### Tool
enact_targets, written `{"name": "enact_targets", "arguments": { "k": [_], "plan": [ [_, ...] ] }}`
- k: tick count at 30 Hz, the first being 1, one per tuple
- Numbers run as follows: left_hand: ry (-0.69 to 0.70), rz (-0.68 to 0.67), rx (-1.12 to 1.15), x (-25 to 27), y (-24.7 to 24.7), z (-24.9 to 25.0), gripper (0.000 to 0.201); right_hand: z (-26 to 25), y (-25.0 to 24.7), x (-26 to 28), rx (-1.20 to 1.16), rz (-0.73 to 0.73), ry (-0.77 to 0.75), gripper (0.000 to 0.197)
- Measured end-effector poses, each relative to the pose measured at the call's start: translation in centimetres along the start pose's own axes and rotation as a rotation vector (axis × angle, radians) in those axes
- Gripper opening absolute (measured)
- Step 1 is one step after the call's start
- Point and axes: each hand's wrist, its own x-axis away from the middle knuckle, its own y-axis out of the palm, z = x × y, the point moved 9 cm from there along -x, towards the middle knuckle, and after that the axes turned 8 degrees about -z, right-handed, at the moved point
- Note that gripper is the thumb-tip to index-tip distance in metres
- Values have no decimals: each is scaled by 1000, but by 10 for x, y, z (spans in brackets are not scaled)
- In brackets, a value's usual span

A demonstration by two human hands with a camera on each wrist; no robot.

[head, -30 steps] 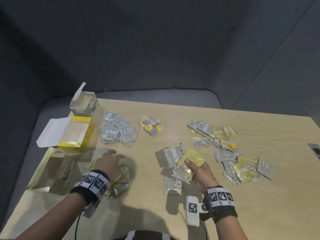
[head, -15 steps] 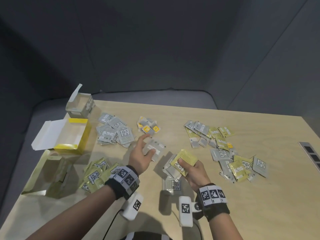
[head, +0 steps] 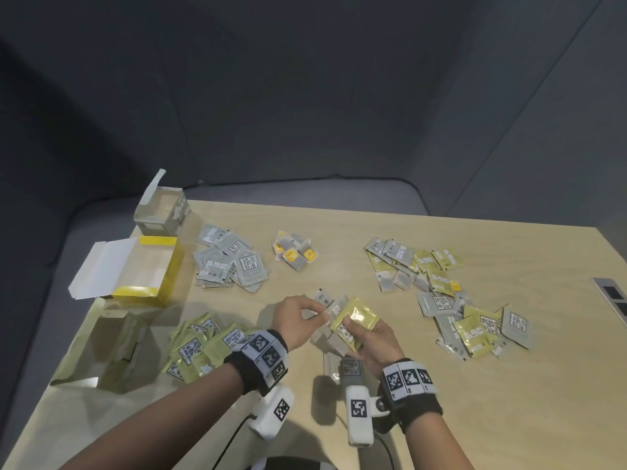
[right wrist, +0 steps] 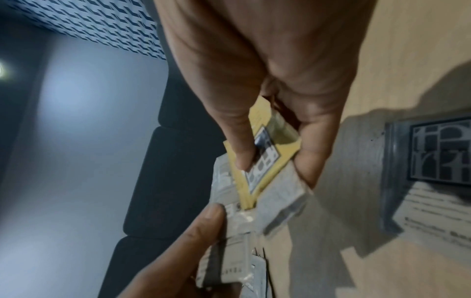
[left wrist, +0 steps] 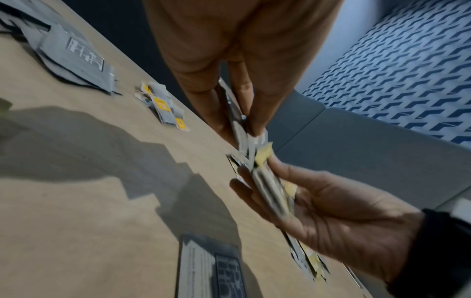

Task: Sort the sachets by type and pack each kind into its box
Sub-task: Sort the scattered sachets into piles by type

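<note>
My right hand [head: 364,334] grips a small stack of sachets [head: 353,320] above the table's middle, a yellow-green one on top and grey ones under it [right wrist: 267,159]. My left hand [head: 305,317] pinches grey sachets [head: 322,305] at the stack's left edge [left wrist: 237,125]. Sorted piles lie around: grey sachets [head: 230,262], small yellow-tabbed ones [head: 295,254], yellow-green ones [head: 203,347]. A mixed heap [head: 448,300] spreads at the right. One grey sachet [head: 342,366] lies under my right wrist.
Three open boxes stand at the table's left edge: a grey box [head: 163,212], a yellow box [head: 149,266] with its lid flapped out, and a pale green box [head: 101,347]. A dark panel [head: 610,296] sits at the right edge.
My left hand left the yellow-green pile, crossed to the middle, picked up grey sachets and brought them against the stack in my right hand. The right hand kept holding its stack.
</note>
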Motion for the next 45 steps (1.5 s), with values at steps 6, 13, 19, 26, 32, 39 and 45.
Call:
{"name": "enact_targets", "arguments": {
  "k": [6,13,19,26,32,39,45],
  "plan": [
    [-11,180,25,-28,-64,-13,20,4,-12,-7,75,61,98,29],
    [-207,355,-18,-60,-144,-61,37,-8,-6,-13,-79,-3,45,14],
    [-218,484,40,-65,-168,-84,37,-14,1,-19,-99,-43,10,20],
    [-281,513,-17,-73,-179,-101,63,-14,4,-22,-107,-48,20,20],
    [134,358,-276,-73,-120,-23,44,-23,3,-27,-208,22,-29,30],
    [-100,-442,161,-59,24,-6,50,-28,13,-33,-282,15,-37,39],
    [-106,-312,62,-94,2,-1,16,-26,-5,-28,-224,47,-17,25]
  ]
}}
